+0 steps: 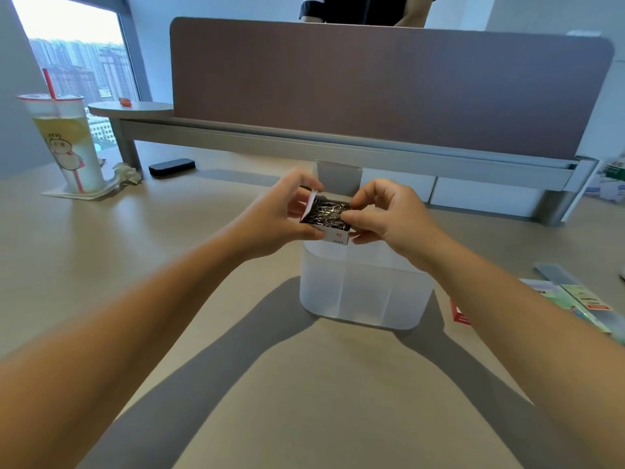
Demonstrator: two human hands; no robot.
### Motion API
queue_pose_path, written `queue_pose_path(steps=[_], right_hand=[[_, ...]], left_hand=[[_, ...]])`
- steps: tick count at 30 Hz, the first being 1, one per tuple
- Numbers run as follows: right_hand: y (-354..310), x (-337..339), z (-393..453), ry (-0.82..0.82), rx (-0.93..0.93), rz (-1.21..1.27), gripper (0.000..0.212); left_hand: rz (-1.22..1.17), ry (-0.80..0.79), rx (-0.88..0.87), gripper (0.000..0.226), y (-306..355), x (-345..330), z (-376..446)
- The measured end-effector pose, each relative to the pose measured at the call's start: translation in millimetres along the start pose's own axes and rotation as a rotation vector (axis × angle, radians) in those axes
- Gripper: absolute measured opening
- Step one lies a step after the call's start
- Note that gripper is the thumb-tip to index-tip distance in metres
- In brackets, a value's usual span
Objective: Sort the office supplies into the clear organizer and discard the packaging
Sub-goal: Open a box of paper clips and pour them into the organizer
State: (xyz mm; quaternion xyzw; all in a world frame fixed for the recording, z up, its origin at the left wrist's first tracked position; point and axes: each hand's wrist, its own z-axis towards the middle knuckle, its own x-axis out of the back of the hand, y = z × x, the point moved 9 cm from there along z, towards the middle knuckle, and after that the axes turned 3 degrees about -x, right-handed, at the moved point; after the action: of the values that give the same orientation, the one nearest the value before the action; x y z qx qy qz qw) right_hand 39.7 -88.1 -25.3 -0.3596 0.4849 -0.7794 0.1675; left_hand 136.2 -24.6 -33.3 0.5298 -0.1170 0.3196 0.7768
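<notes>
- The left hand (274,214) and right hand (389,214) both grasp an opened paper-clip box (329,220), held between them
- The clear organizer (365,289) stands directly beneath them on the tabletop (203,265)
- Step in hand: emptying the clips; next, tip the box over a compartment

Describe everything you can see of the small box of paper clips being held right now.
The paper clip box is a small white cardboard carton with a red mark on its near side. Its top is open, a flap standing up at its left end, and a heap of silvery wire clips fills it. It is held tilted above the clear organizer, not resting on it. The left hand grips its left end; the right hand pinches its right end.
</notes>
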Motion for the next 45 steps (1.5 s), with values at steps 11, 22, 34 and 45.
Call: queue_pose_path(steps=[11, 22, 34, 45], right_hand=[[3.3, -6.2, 1.2, 0.012, 0.085, -0.064, 0.019], [5.9, -2.4, 0.4, 0.029, 0.055, -0.086, 0.019], [3.2, -4.4, -4.7, 0.044, 0.042, -0.157, 0.021], [-7.2, -8.1, -7.4, 0.094, 0.142, -0.392, 0.025]], left_hand=[[-0.031, -0.038, -0.033, 0.052, -7.3, 2.6, 8.1], [0.005, -0.058, -0.005, 0.050, -6.7, -1.9, 15.2], [0.011, -0.105, -0.013, 0.048, -11.3, -2.4, 6.3], [-0.086, -0.079, -0.015, 0.045, -20.7, 5.8, 6.7]])
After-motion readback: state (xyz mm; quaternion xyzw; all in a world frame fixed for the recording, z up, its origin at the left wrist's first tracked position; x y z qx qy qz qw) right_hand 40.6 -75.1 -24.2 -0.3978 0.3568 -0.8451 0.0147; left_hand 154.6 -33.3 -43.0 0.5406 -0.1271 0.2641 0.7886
